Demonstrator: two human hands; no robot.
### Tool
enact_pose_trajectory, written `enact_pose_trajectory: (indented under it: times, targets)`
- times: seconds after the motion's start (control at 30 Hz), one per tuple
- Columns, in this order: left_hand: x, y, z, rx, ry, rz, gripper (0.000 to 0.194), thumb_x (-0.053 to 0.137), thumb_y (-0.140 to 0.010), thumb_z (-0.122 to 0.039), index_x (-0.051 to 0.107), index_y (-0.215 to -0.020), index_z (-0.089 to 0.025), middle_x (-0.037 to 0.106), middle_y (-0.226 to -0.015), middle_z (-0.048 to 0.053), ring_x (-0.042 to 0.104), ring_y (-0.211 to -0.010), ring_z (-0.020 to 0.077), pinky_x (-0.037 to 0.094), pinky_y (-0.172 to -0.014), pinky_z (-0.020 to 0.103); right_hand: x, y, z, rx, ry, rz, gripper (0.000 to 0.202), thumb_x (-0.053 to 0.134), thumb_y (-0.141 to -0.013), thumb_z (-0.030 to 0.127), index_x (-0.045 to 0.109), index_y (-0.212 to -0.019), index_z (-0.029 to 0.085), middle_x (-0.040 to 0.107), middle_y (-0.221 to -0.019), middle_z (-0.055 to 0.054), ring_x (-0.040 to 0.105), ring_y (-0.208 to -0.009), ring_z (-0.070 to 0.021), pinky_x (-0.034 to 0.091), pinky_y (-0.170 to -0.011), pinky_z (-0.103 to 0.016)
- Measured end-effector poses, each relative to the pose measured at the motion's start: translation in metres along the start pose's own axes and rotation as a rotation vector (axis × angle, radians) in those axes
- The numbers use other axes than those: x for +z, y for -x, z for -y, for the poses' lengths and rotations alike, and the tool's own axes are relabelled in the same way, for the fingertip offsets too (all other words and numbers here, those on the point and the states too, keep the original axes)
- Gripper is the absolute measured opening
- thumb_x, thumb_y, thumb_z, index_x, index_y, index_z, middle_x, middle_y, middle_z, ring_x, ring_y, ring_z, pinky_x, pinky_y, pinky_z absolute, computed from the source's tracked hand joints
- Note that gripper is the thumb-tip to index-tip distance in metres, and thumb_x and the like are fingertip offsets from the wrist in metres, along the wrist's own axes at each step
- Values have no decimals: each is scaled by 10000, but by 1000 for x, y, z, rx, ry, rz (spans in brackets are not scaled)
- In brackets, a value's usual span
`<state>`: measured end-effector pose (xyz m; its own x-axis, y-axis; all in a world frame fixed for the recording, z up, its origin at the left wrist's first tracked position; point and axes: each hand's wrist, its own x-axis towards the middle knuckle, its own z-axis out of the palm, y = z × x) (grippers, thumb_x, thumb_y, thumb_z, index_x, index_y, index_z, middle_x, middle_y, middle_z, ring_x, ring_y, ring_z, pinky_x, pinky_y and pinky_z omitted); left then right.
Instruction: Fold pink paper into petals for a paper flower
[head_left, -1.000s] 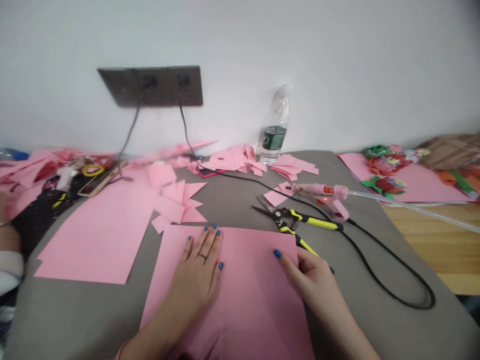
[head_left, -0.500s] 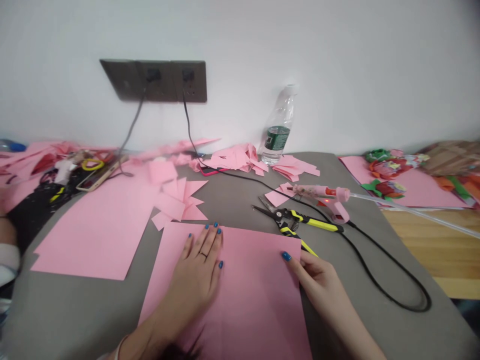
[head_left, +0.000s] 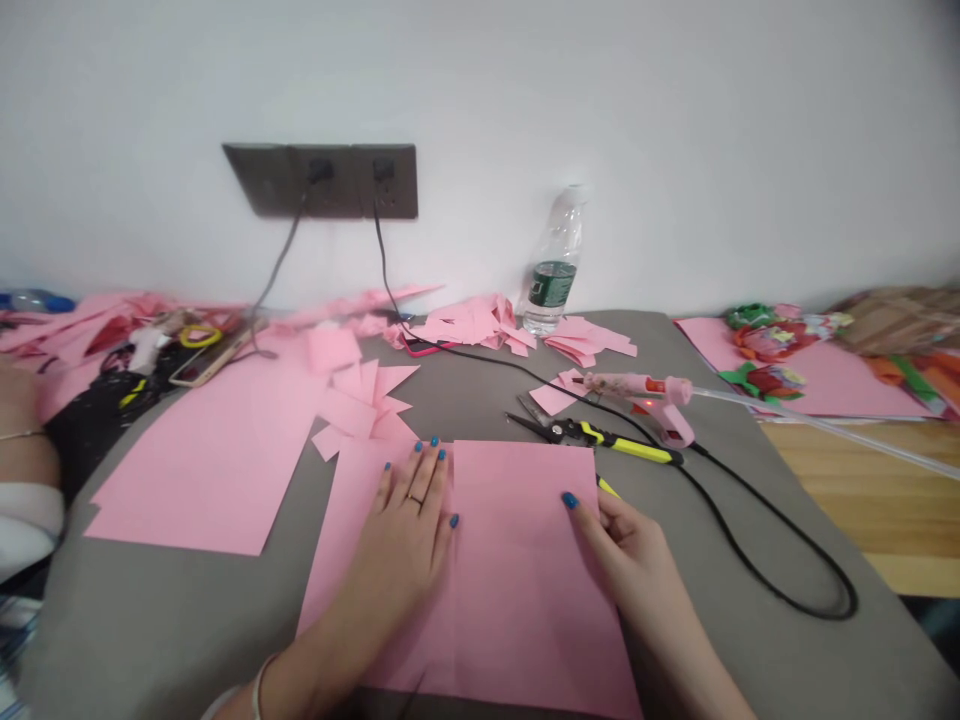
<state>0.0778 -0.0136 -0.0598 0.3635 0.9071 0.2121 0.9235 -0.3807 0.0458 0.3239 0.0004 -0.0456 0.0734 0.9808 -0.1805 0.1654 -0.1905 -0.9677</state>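
A large pink sheet of paper [head_left: 525, 590] lies before me, with a line down its middle. To the right of that line its top edge sits slightly higher; I cannot tell whether the halves are joined. My left hand [head_left: 412, 520] rests flat on the left half, fingers stretched out. My right hand [head_left: 626, 545] pinches the right edge near the top corner, thumb above and fingers partly hidden beneath. Yellow-and-black cutting pliers [head_left: 585, 433] lie just beyond the sheet, one handle partly covered by it. Behind them rests a pink glue gun [head_left: 645, 390] with a red light.
Left are more pink sheets [head_left: 210, 480], cut pieces [head_left: 367, 400], a phone [head_left: 210, 360] and another person's arm [head_left: 22, 440]. A water bottle [head_left: 553, 280] leans on the wall near paper scraps [head_left: 480, 322]. Paper flowers [head_left: 772, 350] lie right; a black cord [head_left: 795, 600] loops across the table.
My right hand has lifted the right half slightly, so its top edge now stands above the left half at the middle line. My left hand stays flat. The view has shifted a little.
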Motion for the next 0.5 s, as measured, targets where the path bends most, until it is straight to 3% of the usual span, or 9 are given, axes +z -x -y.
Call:
enact_pose_trajectory:
  times: [0.13,0.23,0.33,0.4,0.5]
  targets:
    - [1,14,-13,34,10,-25,741,341,-1043,-362,-59,-1617,-119,368,-1621,147,358,-1477,306,308,-1152,512,2,2,0,-24,-10,-23,434,638,-851,576,759,-925,166,672,-708,-49,609,-660,-228,499,-596,-297]
    - [2,18,-17,27,9,-30,764,353,-1035,-390,-53,-1616,-104,381,-1612,161,374,-1462,322,294,-1146,518,3,5,7,-68,28,-36,410,670,-813,588,700,-785,181,610,-658,-32,578,-655,-217,475,-588,-283]
    - [2,16,-17,34,10,-38,790,383,-1024,-409,-26,-1616,-83,367,-1615,175,367,-1464,327,281,-1142,512,3,7,11,-86,93,-85,472,663,-790,625,533,-598,214,398,-537,34,384,-516,-143,337,-479,-247]
    - [1,15,-16,38,16,-45,789,392,-1021,-414,-3,-1617,-79,382,-1607,178,375,-1458,328,280,-1140,509,2,7,11,-82,122,-104,537,645,-788,656,412,-551,235,291,-537,57,277,-505,-119,260,-462,-241]
    - [1,15,-16,41,7,-44,776,376,-1026,-418,11,-1615,-68,402,-1595,188,385,-1451,332,285,-1132,510,0,8,9,-89,134,-112,587,643,-777,694,351,-537,245,263,-548,58,259,-522,-121,247,-470,-245]
